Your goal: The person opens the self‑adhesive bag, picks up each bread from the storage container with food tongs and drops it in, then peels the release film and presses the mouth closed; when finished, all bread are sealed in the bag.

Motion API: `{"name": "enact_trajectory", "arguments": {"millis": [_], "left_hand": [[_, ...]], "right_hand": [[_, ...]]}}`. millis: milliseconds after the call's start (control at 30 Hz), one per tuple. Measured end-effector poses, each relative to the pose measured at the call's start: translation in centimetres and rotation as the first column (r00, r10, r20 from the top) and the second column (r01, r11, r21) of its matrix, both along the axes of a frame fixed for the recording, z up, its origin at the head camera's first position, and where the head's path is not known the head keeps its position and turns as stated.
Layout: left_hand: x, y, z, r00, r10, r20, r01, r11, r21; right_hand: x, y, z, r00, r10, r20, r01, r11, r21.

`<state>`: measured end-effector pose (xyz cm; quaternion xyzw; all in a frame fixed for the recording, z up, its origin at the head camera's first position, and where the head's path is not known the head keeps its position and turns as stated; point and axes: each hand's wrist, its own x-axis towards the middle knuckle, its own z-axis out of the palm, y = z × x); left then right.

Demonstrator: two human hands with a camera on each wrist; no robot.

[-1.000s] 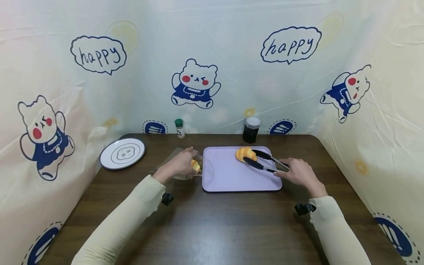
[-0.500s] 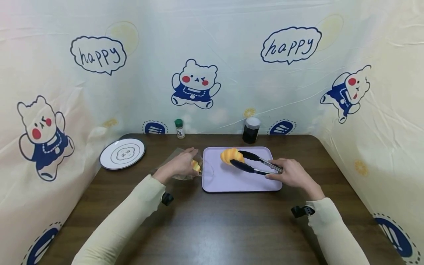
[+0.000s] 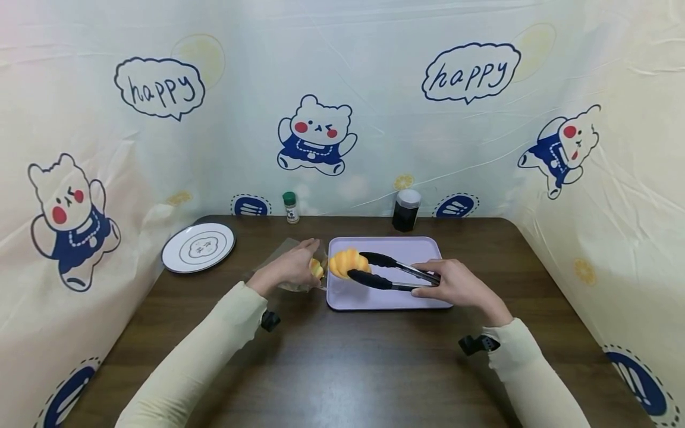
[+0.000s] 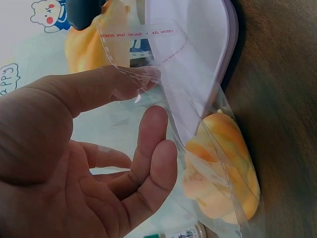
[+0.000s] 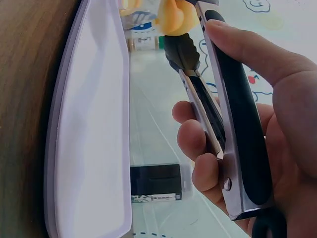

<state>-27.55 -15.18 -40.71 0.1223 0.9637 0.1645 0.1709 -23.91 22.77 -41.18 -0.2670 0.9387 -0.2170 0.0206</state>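
My right hand [image 3: 461, 285] grips black-tipped metal tongs [image 3: 398, 285], whose tips hold a yellow bread roll [image 3: 346, 263] over the left part of a lilac tray [image 3: 396, 300]. In the right wrist view the thumb and fingers wrap the tongs' handles [image 5: 242, 119]. Left of the tray, my left hand [image 3: 289, 268] holds a clear plastic bag [image 3: 291, 286] by its mouth. Another yellow roll [image 4: 223, 168] lies inside that bag, seen through the film in the left wrist view. The held roll [image 4: 91, 47] shows just beyond the bag's mouth there.
A white plate [image 3: 198, 248] lies at the table's back left. Along the back edge stand a small green-capped shaker [image 3: 291, 208] and a dark jar with a pale lid [image 3: 405, 211]. A printed curtain [image 3: 385, 148] hangs behind and beside the brown table [image 3: 342, 368].
My right hand has moved left with the tongs, carrying the roll from the tray's back middle to its left edge. My left hand and the bag have hardly moved.
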Motion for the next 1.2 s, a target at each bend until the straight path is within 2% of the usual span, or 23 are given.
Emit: {"name": "enact_trajectory", "arguments": {"millis": [133,267,367,500,733,900,1033,1200], "left_hand": [[0.0,0.0,0.0,1.0,0.002,-0.001,-0.002,1.0,0.002],[0.1,-0.1,0.0,1.0,0.006,0.002,-0.006,1.0,0.008],[0.1,-0.1,0.0,1.0,0.009,0.003,-0.009,1.0,0.012],[0.1,0.0,0.0,1.0,-0.005,0.002,0.005,1.0,0.014],[0.0,-0.1,0.0,1.0,-0.018,0.0,0.018,1.0,0.007],[-0.1,-0.1,0.1,1.0,-0.02,0.001,0.02,1.0,0.004],[-0.1,-0.1,0.1,0.999,-0.033,-0.018,0.033,0.999,-0.001],[0.0,-0.2,0.2,0.998,-0.048,-0.032,0.048,0.999,0.002]], "right_hand": [[-0.3,0.1,0.1,0.998,-0.057,-0.024,0.058,0.997,0.04],[-0.9,0.5,-0.1,0.991,-0.131,-0.032,0.134,0.984,0.115],[-1.3,0.7,-0.5,0.989,-0.146,-0.032,0.149,0.975,0.163],[-1.5,0.8,-0.8,0.992,-0.124,-0.036,0.129,0.977,0.168],[-0.8,0.1,0.1,0.999,-0.02,-0.051,0.023,0.998,0.065],[-0.1,-0.8,0.8,0.998,0.052,-0.042,-0.052,0.999,0.01],[0.4,-1.6,1.1,0.996,0.081,-0.046,-0.08,0.997,0.01],[0.9,-2.6,1.0,0.996,0.075,-0.041,-0.073,0.997,0.039]]}}
